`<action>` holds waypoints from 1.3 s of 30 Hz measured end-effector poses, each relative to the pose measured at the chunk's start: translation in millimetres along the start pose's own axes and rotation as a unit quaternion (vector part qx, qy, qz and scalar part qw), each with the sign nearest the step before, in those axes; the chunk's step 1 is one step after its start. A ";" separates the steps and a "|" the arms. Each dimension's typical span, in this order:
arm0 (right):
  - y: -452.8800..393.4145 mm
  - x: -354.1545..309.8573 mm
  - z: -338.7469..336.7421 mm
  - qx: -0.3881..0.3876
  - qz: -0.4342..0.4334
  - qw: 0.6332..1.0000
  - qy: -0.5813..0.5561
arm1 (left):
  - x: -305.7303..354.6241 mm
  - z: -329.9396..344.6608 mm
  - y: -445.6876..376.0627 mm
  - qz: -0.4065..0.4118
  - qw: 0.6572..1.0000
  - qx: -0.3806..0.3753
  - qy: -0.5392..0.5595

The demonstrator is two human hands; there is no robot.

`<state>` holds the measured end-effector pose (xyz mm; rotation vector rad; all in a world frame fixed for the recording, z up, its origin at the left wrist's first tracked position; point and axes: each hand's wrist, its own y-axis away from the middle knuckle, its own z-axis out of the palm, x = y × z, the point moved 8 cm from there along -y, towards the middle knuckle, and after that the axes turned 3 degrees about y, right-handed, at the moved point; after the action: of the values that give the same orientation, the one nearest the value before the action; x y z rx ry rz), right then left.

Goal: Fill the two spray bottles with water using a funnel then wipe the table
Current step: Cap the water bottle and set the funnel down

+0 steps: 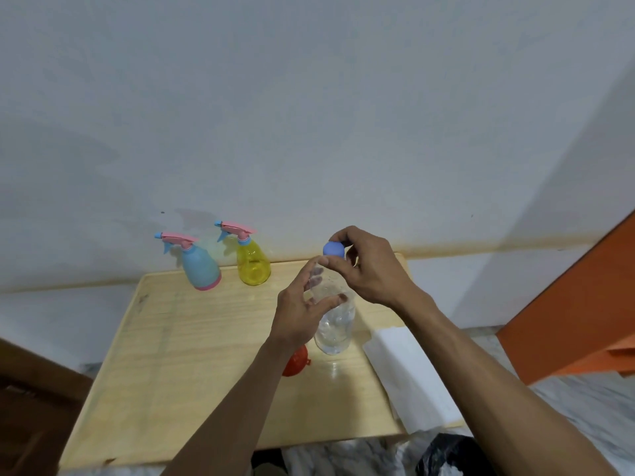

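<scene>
Water bottle (335, 321) upright on wooden counter (192, 338): left hand (302, 314) grips its neck, right hand (367, 266) pinches blue cap (333, 249); white wall (309, 97) behind.

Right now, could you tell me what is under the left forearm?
A red funnel lies on the table; the left hand's forearm covers part of it.

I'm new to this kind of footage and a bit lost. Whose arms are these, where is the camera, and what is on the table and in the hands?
There is no machine: the single view comes from a camera on a person's head, looking down. The left hand holds a clear water bottle; the right hand pinches its blue cap. On the wooden table stand a blue spray bottle and a yellow spray bottle. A red funnel and a white cloth lie nearer.
</scene>
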<state>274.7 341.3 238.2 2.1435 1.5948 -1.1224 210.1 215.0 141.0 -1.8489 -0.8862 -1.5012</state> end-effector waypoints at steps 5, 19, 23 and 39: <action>0.0 1.0 3.4 -0.041 -0.010 0.999 -0.020 | -2.6 -2.8 0.5 -0.002 1.000 -0.004 0.001; 25.8 12.1 31.5 -0.014 -0.018 0.997 -0.078 | -32.6 -20.9 5.2 -0.068 0.991 -0.103 -0.058; 29.2 18.9 40.9 -0.027 -0.059 0.997 -0.033 | -75.7 -60.9 17.6 -0.121 0.981 -0.013 -0.151; 45.1 33.2 38.8 0.065 -0.032 0.997 0.013 | -164.9 -39.6 52.6 -0.141 0.957 0.053 -0.249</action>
<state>301.9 324.8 178.0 2.2102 1.6566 -1.2554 205.5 130.8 -15.2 -2.1255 -1.4883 -1.1170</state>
